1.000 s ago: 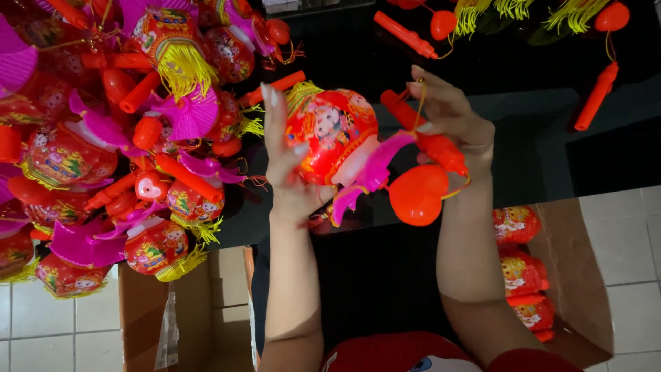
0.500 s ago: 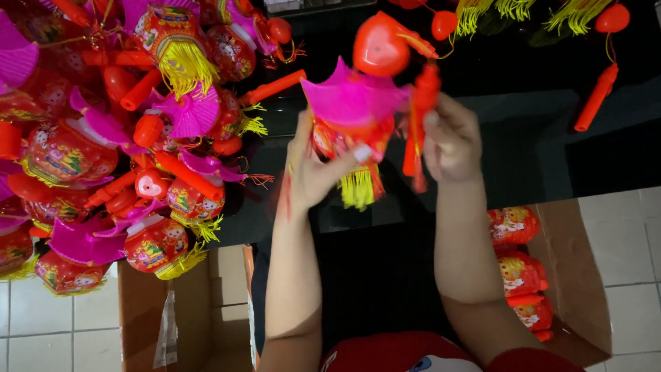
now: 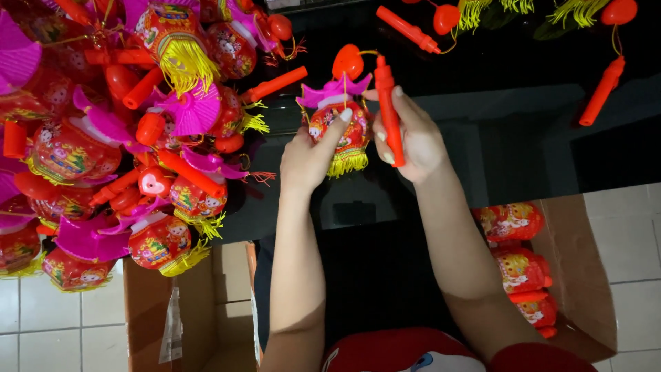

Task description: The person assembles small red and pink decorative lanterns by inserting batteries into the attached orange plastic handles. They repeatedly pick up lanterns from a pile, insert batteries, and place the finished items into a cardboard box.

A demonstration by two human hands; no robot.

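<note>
My left hand cups the red toy lantern by its printed body, thumb across the front, above the black tabletop. My right hand is closed round the red handle stick, from which a thin cord runs to the red heart-shaped piece. I judge the lantern light, thin-walled and easily dented; its pink frill and yellow fringe look flimsy, so body and stick are the safe holds. A heap of finished lanterns lies left
</note>
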